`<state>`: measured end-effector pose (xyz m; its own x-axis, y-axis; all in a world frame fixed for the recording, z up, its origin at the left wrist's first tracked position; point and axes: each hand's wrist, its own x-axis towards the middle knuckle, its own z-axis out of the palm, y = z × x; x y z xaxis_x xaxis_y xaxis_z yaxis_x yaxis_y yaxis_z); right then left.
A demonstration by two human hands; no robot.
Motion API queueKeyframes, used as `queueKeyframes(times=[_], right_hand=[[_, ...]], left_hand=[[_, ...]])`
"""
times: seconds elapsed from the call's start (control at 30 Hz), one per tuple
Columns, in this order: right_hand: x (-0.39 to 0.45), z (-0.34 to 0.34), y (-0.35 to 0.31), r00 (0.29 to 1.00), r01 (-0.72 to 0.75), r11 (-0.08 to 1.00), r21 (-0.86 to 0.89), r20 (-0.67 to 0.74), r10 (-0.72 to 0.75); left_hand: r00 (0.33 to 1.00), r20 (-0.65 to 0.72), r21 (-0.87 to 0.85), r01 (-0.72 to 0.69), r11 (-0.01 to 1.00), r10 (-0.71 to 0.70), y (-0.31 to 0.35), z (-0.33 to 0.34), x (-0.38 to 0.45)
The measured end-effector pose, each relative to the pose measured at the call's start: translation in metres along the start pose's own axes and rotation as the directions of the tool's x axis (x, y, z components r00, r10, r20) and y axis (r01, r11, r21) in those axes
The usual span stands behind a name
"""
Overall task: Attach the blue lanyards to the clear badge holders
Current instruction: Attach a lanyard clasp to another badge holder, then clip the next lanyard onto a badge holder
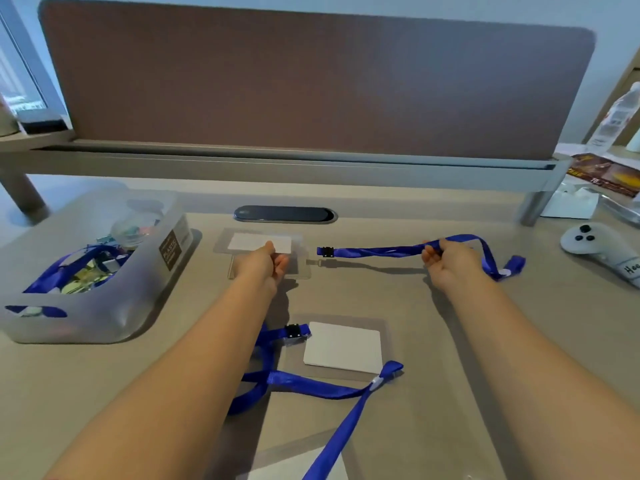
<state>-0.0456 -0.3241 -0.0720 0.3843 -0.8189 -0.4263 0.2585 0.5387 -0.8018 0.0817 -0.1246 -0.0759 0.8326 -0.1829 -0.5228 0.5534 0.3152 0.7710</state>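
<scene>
My right hand (446,259) grips a blue lanyard (381,251) near its middle; the strap stretches left to a black clip (325,251) that hangs just above the desk. My left hand (268,263) rests its fingers on a clear badge holder (256,243) with a white card, lying over another clear holder (301,271). Nearer to me, a second blue lanyard (311,386) is clipped to a clear badge holder (343,348) with a white card. A third holder (301,462) lies at the bottom edge.
A frosted plastic bin (104,306) at the left holds more blue lanyards and small items. A white controller (588,244) lies at the right. A dark cable grommet (284,214) sits at the back, below a brown divider panel (311,81). Papers and a bottle stand far right.
</scene>
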Motion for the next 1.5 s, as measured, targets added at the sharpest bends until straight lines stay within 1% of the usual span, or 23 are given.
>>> queueKeyframes(times=[0.07, 0.13, 0.17, 0.27, 0.37, 0.4, 0.47, 0.53, 0.57, 0.6, 0.67, 0.73, 0.8, 0.9, 0.97, 1.0, 1.1, 1.17, 1.2, 1.3, 1.33, 1.43, 1.5], right_hand=[[0.006, 0.002, 0.012, 0.997, -0.051, 0.998, -0.046, 0.053, 0.054], [0.006, 0.005, 0.019, 0.988, -0.069, 0.991, -0.115, 0.128, 0.083], [0.005, 0.006, 0.021, 0.987, -0.062, 0.987, -0.147, 0.138, 0.082], [0.003, 0.01, 0.023, 0.994, 0.0, 0.97, -0.241, 0.107, 0.027], [-0.006, 0.013, 0.02, 0.994, -0.027, 0.961, -0.275, 0.09, 0.054], [-0.01, 0.013, 0.019, 0.994, -0.022, 0.95, -0.313, 0.093, 0.054], [-0.024, 0.011, 0.019, 0.995, 0.027, 0.898, -0.439, 0.1, 0.019], [-0.043, 0.01, 0.021, 0.99, 0.111, 0.776, -0.621, 0.139, -0.03], [-0.054, 0.01, 0.024, 0.986, 0.146, 0.708, -0.691, 0.164, -0.044], [-0.064, 0.01, 0.026, 0.977, 0.197, 0.641, -0.742, 0.203, -0.066], [-0.086, 0.006, 0.033, 0.947, 0.31, 0.525, -0.793, 0.308, -0.093], [-0.103, -0.001, 0.042, 0.914, 0.402, 0.419, -0.814, 0.387, -0.124], [-0.118, -0.009, 0.047, 0.893, 0.447, 0.342, -0.826, 0.43, -0.13], [-0.133, -0.022, 0.049, 0.881, 0.474, 0.247, -0.845, 0.454, -0.134], [-0.138, -0.033, 0.049, 0.88, 0.472, 0.185, -0.862, 0.45, -0.149], [-0.14, -0.038, 0.049, 0.88, 0.471, 0.168, -0.866, 0.449, -0.155], [-0.141, -0.052, 0.048, 0.885, 0.457, 0.13, -0.88, 0.436, -0.163], [-0.141, -0.057, 0.046, 0.885, 0.455, 0.118, -0.883, 0.434, -0.168], [-0.142, -0.059, 0.045, 0.885, 0.456, 0.116, -0.883, 0.434, -0.17], [-0.146, -0.058, 0.044, 0.878, 0.467, 0.106, -0.878, 0.446, -0.172], [-0.149, -0.057, 0.044, 0.876, 0.472, 0.104, -0.876, 0.451, -0.172], [-0.158, -0.05, 0.046, 0.86, 0.503, 0.115, -0.857, 0.482, -0.165], [-0.165, -0.045, 0.048, 0.846, 0.53, 0.127, -0.838, 0.511, -0.154]], left_hand=[[1.0, 0.01, -0.016, 0.011, 1.0, -0.011, 0.002, -0.002, 0.006], [0.999, 0.02, -0.011, 0.036, 0.999, -0.036, 0.004, -0.002, 0.009], [0.999, 0.017, 0.015, 0.045, 0.999, -0.045, 0.005, -0.003, 0.011], [0.997, 0.027, 0.081, 0.074, 0.994, -0.077, 0.008, -0.005, 0.015], [0.994, 0.067, 0.127, 0.08, 0.989, -0.089, 0.013, -0.011, 0.01], [0.993, 0.078, 0.148, 0.073, 0.986, -0.085, 0.016, -0.014, 0.007], [0.994, 0.098, 0.221, 0.026, 0.975, -0.048, 0.02, -0.023, -0.002], [0.993, 0.114, 0.361, -0.066, 0.93, 0.026, 0.023, -0.033, -0.015], [0.989, 0.123, 0.468, -0.127, 0.875, 0.078, 0.024, -0.04, -0.022], [0.977, 0.156, 0.584, -0.208, 0.785, 0.143, 0.024, -0.046, -0.032], [0.921, 0.288, 0.757, -0.387, 0.526, 0.263, 0.021, -0.059, -0.05], [0.854, 0.419, 0.816, -0.503, 0.285, 0.31, 0.015, -0.073, -0.065], [0.815, 0.509, 0.834, -0.547, 0.077, 0.276, 0.008, -0.082, -0.078], [0.763, 0.619, 0.784, -0.584, -0.211, 0.185, -0.003, -0.083, -0.087], [0.734, 0.663, 0.73, -0.592, -0.341, 0.145, -0.011, -0.076, -0.088], [0.731, 0.671, 0.709, -0.584, -0.395, 0.123, -0.015, -0.072, -0.087], [0.759, 0.647, 0.662, -0.512, -0.548, 0.071, -0.024, -0.066, -0.081], [0.761, 0.642, 0.641, -0.468, -0.608, 0.091, -0.026, -0.066, -0.079], [0.759, 0.643, 0.647, -0.462, -0.607, 0.107, -0.025, -0.066, -0.08], [0.758, 0.64, 0.681, -0.483, -0.551, 0.127, -0.017, -0.062, -0.086], [0.744, 0.652, 0.683, -0.493, -0.539, 0.146, -0.012, -0.06, -0.089], [0.656, 0.721, 0.652, -0.535, -0.537, 0.222, 0.005, -0.058, -0.104], [0.612, 0.75, 0.635, -0.559, -0.533, 0.252, 0.016, -0.056, -0.115]])
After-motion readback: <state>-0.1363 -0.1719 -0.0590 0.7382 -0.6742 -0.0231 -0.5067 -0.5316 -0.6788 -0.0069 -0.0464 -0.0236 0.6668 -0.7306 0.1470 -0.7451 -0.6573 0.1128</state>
